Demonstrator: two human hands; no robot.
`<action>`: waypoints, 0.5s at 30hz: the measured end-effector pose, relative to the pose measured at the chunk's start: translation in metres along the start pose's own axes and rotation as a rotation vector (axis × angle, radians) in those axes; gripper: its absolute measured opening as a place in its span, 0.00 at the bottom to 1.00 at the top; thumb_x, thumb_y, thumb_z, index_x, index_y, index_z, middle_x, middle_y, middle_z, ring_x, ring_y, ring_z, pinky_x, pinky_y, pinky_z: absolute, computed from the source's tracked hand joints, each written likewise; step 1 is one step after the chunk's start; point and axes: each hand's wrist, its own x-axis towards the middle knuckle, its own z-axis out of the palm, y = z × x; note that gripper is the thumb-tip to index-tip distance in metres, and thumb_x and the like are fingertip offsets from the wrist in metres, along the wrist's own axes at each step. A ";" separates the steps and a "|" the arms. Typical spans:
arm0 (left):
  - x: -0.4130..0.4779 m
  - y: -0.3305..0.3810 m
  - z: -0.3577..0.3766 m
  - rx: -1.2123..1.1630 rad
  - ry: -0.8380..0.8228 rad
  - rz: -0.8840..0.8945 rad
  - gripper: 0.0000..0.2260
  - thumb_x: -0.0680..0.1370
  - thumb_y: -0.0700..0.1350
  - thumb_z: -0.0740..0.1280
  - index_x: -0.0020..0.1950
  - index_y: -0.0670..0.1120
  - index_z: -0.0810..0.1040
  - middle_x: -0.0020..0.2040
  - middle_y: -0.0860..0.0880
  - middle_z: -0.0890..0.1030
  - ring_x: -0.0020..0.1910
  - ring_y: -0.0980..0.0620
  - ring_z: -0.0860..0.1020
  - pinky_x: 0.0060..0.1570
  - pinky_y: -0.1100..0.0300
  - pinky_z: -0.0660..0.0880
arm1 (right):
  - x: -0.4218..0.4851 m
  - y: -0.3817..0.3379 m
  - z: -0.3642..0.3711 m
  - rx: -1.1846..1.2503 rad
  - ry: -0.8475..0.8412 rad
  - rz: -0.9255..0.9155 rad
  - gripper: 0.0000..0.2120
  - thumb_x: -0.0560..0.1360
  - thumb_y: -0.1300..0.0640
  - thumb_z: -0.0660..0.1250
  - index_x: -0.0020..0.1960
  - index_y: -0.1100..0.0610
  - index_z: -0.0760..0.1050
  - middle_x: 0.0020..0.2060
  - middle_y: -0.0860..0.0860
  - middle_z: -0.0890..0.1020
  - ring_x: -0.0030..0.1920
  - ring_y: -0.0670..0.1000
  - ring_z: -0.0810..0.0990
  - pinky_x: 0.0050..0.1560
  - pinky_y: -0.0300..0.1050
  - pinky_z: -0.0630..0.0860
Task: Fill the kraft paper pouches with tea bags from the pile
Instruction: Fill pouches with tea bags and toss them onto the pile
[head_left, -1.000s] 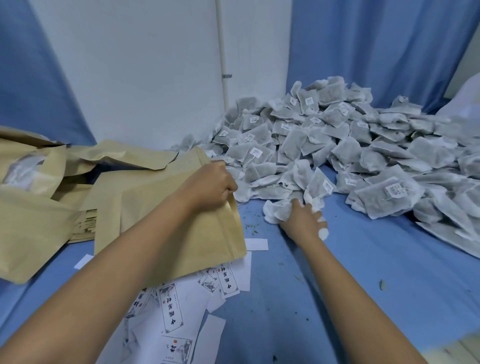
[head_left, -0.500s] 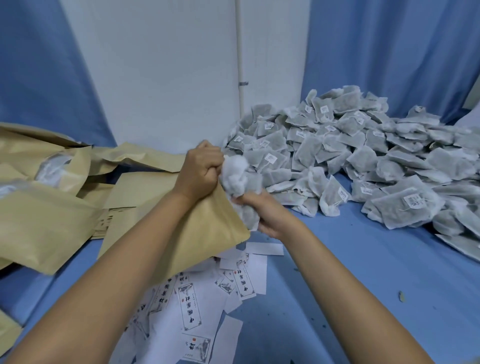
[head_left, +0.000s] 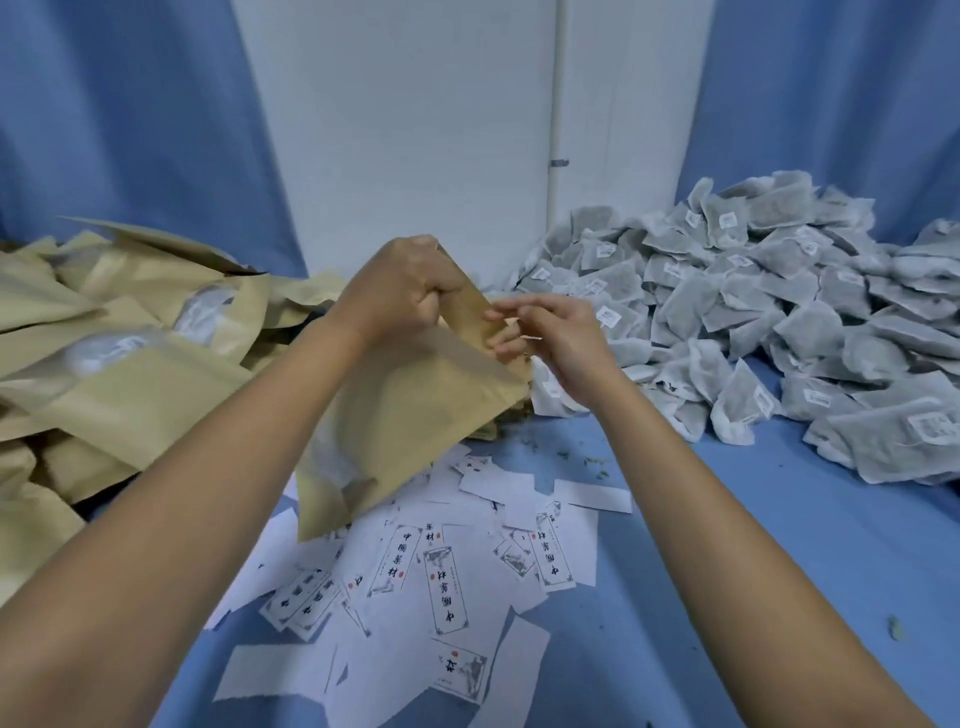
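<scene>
Blue cloth covers the desk (head_left: 727, 545), and blue curtains (head_left: 130, 130) hang on both sides of a white wall (head_left: 405, 130) with a thin white pipe (head_left: 558, 104) running down it.

A person's two bare arms reach forward. At the centre a kraft paper pouch (head_left: 410, 415) is held up off the desk, tilted, mouth uppermost. The left hand (head_left: 410, 296) grips the pouch's top corner, its fingers (head_left: 441, 299) curled tightly round the paper. The right hand (head_left: 566, 348) is at the pouch's open mouth on its right side, with fingertips (head_left: 506, 312) loosely bent and touching the rim; blur hides whether they pinch it. No tea bag shows in either hand.

Right of the pouch, a large pile of grey-white tea bags (head_left: 779, 322) lies on the cloth, just behind the right hand. Left of the pouch is a heap of more kraft pouches (head_left: 130, 364), some with clear windows. Below the pouch, nearer the person, printed white paper labels (head_left: 447, 587) lie scattered, with small green crumbs (head_left: 587, 460) beside them.
</scene>
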 end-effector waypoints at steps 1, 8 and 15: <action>-0.004 -0.002 -0.003 0.009 -0.009 -0.023 0.06 0.54 0.29 0.53 0.24 0.38 0.60 0.21 0.44 0.61 0.28 0.52 0.59 0.29 0.64 0.57 | 0.001 0.009 -0.007 -0.105 0.150 -0.068 0.12 0.76 0.72 0.56 0.44 0.63 0.78 0.34 0.54 0.83 0.30 0.50 0.81 0.31 0.40 0.78; -0.025 -0.001 0.004 -0.025 -0.055 -0.146 0.05 0.57 0.30 0.53 0.24 0.39 0.60 0.21 0.41 0.63 0.29 0.50 0.59 0.29 0.57 0.60 | -0.047 0.108 0.008 -1.335 -0.398 0.267 0.04 0.71 0.59 0.71 0.41 0.58 0.75 0.30 0.52 0.71 0.30 0.50 0.68 0.32 0.42 0.65; -0.021 0.011 0.014 -0.056 -0.102 -0.118 0.10 0.57 0.30 0.53 0.27 0.45 0.59 0.23 0.47 0.61 0.30 0.50 0.59 0.30 0.56 0.58 | -0.034 0.062 0.011 -0.743 0.280 0.043 0.22 0.72 0.68 0.63 0.24 0.49 0.72 0.22 0.45 0.72 0.26 0.43 0.68 0.28 0.34 0.63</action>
